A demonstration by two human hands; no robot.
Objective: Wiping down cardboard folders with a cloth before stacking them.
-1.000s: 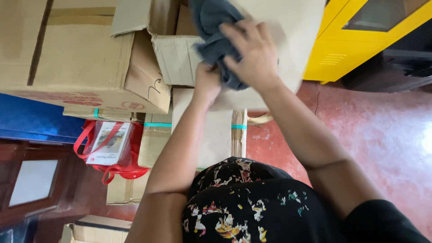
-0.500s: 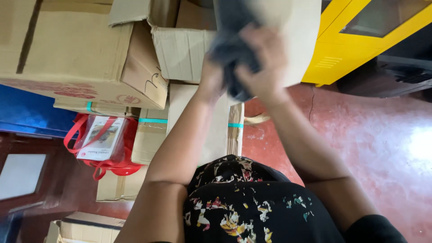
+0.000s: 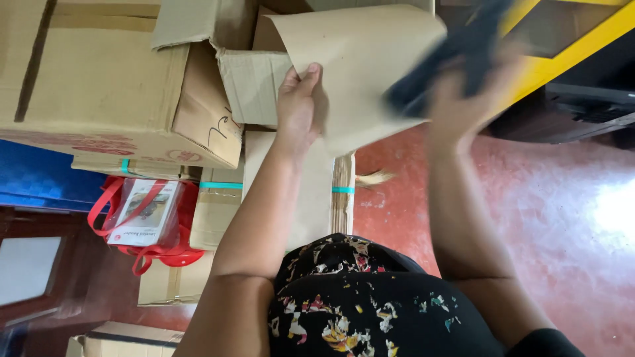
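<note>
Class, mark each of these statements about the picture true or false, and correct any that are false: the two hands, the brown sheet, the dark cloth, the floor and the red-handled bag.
1. The left hand grips the brown paper sheet at its edge. True.
2. The right hand holds a white sponge. False: it holds a dark cloth, blurred in the frame.
3. The floor is reddish. True.
4. The bag with red handles sits on top of the large cardboard box. False: it lies lower in the frame, beside smaller boxes.
5. The person wears a plain white top. False: the top is black with a flower print.
</note>
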